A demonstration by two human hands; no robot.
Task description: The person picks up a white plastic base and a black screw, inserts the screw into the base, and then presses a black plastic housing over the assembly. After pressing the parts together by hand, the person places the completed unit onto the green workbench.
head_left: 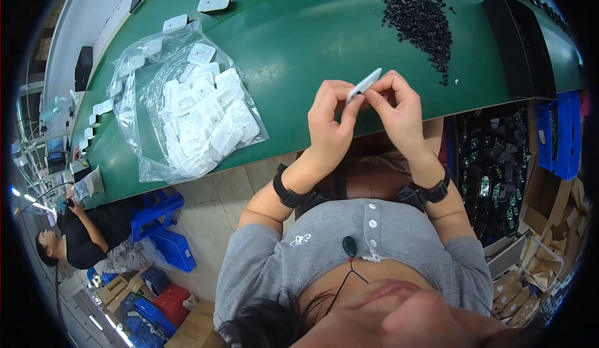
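Between my two hands, just over the near edge of the green table, is a white plastic cover [364, 85], tilted and seen nearly edge-on. My left hand [331, 114] pinches its left side between thumb and fingers. On the other side my right hand [397, 107] grips it, with the thumb pressed against the lower edge. A small dark bit shows by the thumbs, too small to name. Left of my hands, a clear plastic bag [140, 154] lies open with many similar white covers [203, 114] heaped in it. Far right of my hands is a pile of small black parts [419, 23].
A black box [518, 45] stands on the green table [312, 42] at the right. More white-topped pieces [214, 2] sit along the far side. Below the table's right end is a container of black parts and green circuit boards [493, 173], beside blue bins [564, 136]. Another person [87, 239] works at far left.
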